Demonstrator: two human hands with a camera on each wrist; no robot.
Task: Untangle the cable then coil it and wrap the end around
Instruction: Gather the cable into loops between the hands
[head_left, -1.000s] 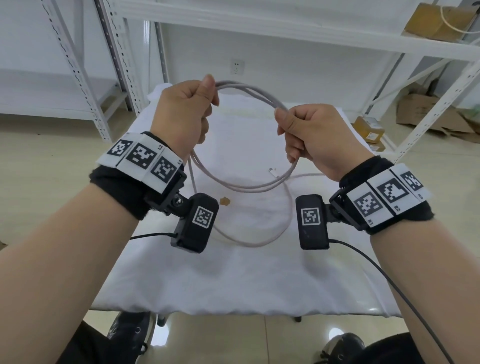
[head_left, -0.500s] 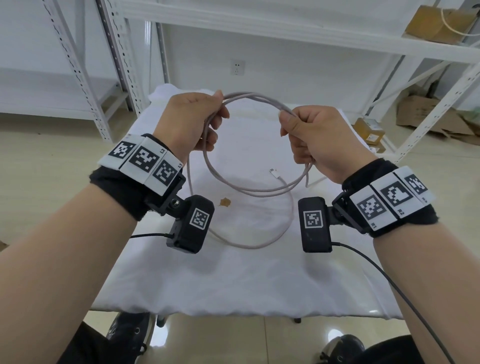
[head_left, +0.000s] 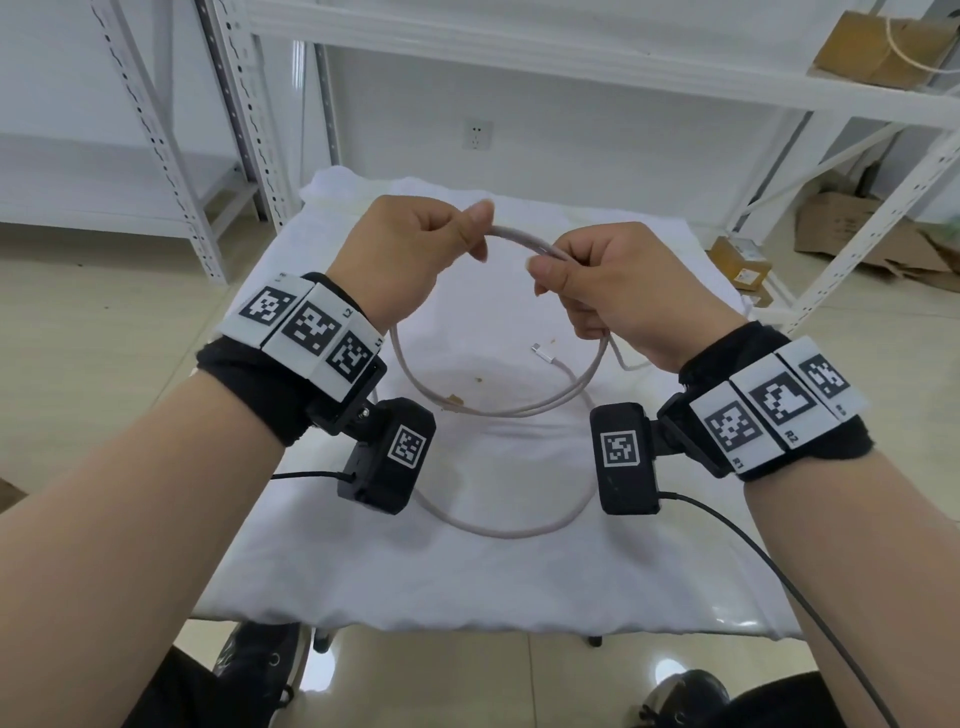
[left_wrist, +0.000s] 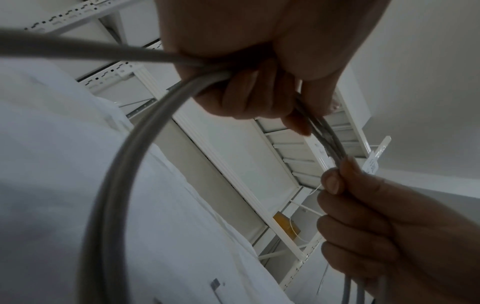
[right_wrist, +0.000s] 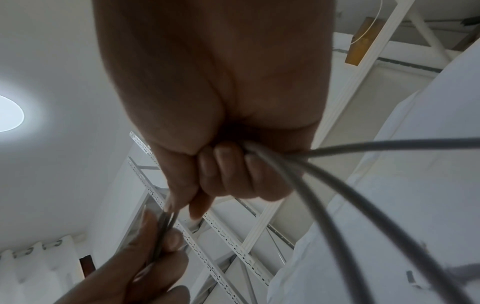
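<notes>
A pale grey cable (head_left: 493, 410) is gathered into loops above the white cloth-covered table (head_left: 363, 571). My left hand (head_left: 475, 234) pinches the top of the coil between thumb and fingers. My right hand (head_left: 550, 270) grips the same strands just to the right, fingers curled round them. The short top stretch of cable (head_left: 519, 240) bridges the two hands. One larger loop (head_left: 519, 531) lies on the cloth, and a connector end (head_left: 540, 354) rests there too. The left wrist view shows the cable (left_wrist: 116, 185) curving out of my left hand (left_wrist: 246, 92); the right wrist view shows several strands (right_wrist: 337, 195) leaving my right hand (right_wrist: 228, 168).
White metal shelving (head_left: 228, 130) stands left, behind and right of the table. Cardboard boxes (head_left: 743, 260) sit on the floor at the right and on the upper shelf (head_left: 883, 47). Small brown crumbs (head_left: 454, 399) mark the cloth. A shoe (head_left: 260, 670) shows below the table's front edge.
Both hands have come lower and much closer together along the top of the coil. The hanging loops have narrowed and sagged toward the cloth.
</notes>
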